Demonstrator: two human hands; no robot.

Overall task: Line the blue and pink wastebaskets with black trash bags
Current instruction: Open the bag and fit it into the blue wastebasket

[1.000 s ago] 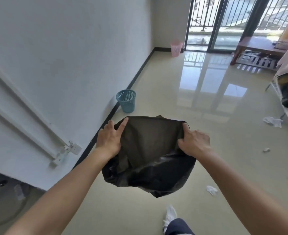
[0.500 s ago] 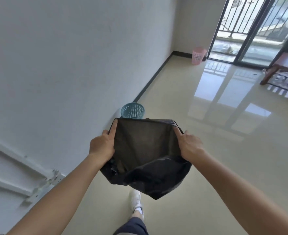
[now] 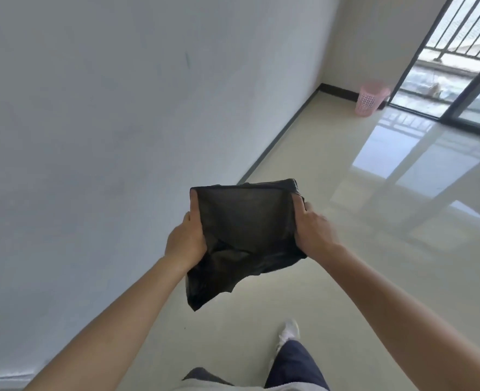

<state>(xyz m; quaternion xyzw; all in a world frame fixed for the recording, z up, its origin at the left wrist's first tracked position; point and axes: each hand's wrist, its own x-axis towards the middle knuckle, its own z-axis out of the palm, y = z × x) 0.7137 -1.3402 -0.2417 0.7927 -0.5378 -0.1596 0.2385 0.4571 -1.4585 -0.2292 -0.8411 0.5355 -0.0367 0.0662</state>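
Observation:
A black trash bag (image 3: 241,230) is held open in front of me, its mouth stretched wide and its bottom hanging loose. My left hand (image 3: 185,241) grips the left edge of the mouth and my right hand (image 3: 313,230) grips the right edge. The pink wastebasket (image 3: 371,98) stands far off in the corner by the balcony door. The blue wastebasket is hidden, out of sight behind the bag.
A white wall (image 3: 120,122) with a dark baseboard runs along the left. Glossy cream floor tiles (image 3: 374,221) stretch ahead to a sliding glass balcony door (image 3: 459,80). My leg and white shoe (image 3: 288,334) show at the bottom.
I have walked forward along the wall. The blue wastebasket, visible ahead before, is now covered by the bag. The pink wastebasket looks closer. Both hands keep the bag stretched open.

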